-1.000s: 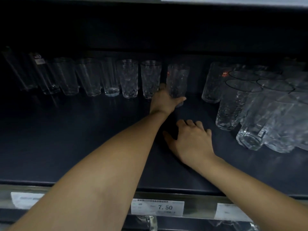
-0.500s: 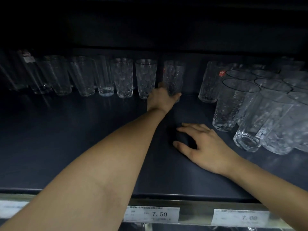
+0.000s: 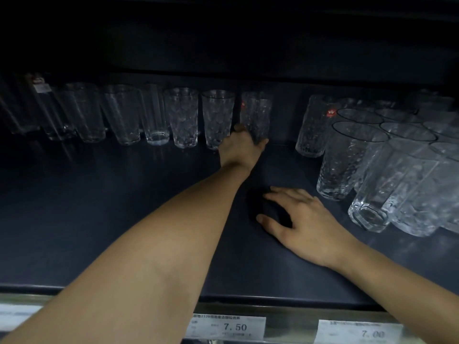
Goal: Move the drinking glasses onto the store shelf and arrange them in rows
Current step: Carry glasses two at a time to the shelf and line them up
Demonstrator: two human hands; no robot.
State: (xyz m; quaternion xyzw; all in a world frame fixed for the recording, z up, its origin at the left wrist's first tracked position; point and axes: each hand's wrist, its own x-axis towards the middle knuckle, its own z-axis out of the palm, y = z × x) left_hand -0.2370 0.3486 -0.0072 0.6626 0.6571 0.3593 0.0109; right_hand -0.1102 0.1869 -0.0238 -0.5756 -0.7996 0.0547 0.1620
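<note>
A row of several clear drinking glasses (image 3: pixel 181 116) stands along the back of the dark shelf (image 3: pixel 99 207). My left hand (image 3: pixel 239 148) reaches deep in and grips the base of a textured glass (image 3: pixel 257 115) at the right end of that row. My right hand (image 3: pixel 305 224) lies flat on the shelf, fingers spread, holding nothing. To the right stands a cluster of several textured glasses (image 3: pixel 347 160), some bearing a red sticker (image 3: pixel 330 112).
Price tags reading 7.50 (image 3: pixel 228 327) and 7.00 (image 3: pixel 360 333) sit on the shelf's front rail. The upper shelf hangs low and dark over the glasses. A gap lies between the back row's right end and the cluster.
My left hand has pushed the textured glass further back, in line with the row. My right hand slid right and toward the front, fingers spreading.
</note>
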